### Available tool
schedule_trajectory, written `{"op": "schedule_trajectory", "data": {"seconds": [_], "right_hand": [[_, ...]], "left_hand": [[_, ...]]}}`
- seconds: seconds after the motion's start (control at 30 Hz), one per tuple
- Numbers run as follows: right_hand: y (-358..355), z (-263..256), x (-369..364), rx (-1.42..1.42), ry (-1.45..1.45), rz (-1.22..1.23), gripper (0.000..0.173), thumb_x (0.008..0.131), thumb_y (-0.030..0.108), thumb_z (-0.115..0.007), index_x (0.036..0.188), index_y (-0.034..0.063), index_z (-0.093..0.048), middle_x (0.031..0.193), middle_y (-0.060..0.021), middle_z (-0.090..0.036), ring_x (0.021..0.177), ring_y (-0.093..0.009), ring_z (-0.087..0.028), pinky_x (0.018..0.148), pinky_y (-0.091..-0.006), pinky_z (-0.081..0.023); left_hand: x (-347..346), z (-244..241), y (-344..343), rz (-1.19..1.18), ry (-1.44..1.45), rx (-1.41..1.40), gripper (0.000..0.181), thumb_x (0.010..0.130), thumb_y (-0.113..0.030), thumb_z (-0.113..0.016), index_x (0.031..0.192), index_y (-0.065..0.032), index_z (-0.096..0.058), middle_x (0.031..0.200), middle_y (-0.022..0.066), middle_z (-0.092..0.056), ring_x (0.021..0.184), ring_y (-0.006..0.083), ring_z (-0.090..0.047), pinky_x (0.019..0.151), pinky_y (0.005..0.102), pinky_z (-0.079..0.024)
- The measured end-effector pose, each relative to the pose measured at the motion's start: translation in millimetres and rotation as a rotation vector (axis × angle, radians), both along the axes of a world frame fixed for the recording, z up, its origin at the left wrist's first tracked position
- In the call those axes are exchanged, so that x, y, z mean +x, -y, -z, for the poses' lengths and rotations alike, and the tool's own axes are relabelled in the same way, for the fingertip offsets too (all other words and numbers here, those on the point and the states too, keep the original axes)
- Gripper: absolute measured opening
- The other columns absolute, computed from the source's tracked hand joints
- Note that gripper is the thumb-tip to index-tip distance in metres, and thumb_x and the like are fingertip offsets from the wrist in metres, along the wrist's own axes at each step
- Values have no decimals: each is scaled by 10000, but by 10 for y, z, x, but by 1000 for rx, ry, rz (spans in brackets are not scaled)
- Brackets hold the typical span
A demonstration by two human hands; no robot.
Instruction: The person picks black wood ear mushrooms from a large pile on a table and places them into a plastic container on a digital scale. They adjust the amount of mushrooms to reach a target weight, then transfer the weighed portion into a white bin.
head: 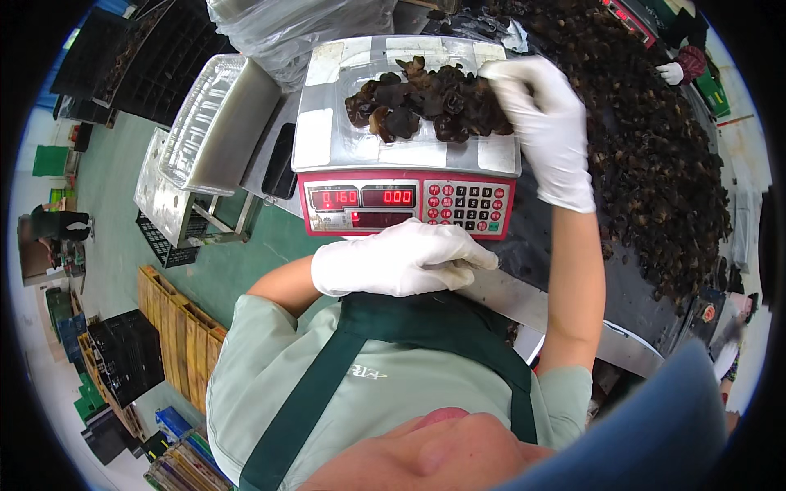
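Observation:
A clear plastic tray (353, 86) holding dark wood ear mushrooms (451, 101) rests on the metal platform of a red digital scale (405, 202). The scale's display is lit with red digits. My right hand (543, 113), in a white glove, reaches over the tray's right end with its fingers bent at the mushrooms. Whether a piece is pinched there is hidden. In front of the scale's keypad, my left hand (405, 258), also white-gloved, hovers near my apron (417, 319). Its fingers are together and slightly curled, and their inner side is out of sight.
A large heap of wood ears (651, 153) spreads over the table on the right. Left of the scale lie a black phone (280, 161) and a stack of clear trays (215, 123). Plastic bags (295, 37) sit behind. Another person's gloved hand (670, 73) is across the heap.

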State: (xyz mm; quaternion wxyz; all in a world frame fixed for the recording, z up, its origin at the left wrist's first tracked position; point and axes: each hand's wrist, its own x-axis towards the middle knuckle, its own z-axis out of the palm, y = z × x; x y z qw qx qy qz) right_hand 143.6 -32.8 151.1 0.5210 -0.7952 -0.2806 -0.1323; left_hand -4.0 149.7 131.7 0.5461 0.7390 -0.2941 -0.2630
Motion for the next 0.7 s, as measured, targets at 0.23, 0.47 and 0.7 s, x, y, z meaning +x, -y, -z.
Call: {"op": "schedule_trajectory", "data": {"seconds": [0.23,0.47,0.7], "right_hand": [[-931,256,149,-490,424,-279,326,916,321,-721,1168,115,-716,1059,-71,-672,1101,-289,-628,968,-406,-495],[-572,-188,310,-258,254,-303,342,989,341,-683,1221,94,-727,1159,-113,-709,1079,-266,-673,968,-365,-515],[332,-7,564,-63,-190,104,322,1026,292,-694,1203,28,-748,1120,-58,-738,1031,-119,-664,970,-268,-496]], "left_hand": [[-62,-125,-325,-118,85,-70,380,995,-170,-631,1358,-61,-652,1213,140,-704,1106,279,-671,965,377,-536],[-68,-233,-844,-342,21,-100,314,970,-104,-691,1262,10,-688,1248,148,-716,1191,269,-671,1050,399,-510],[69,-361,-1397,-827,10,-119,409,998,-194,-701,1320,46,-625,1341,148,-679,1213,208,-652,1096,376,-495]]}}
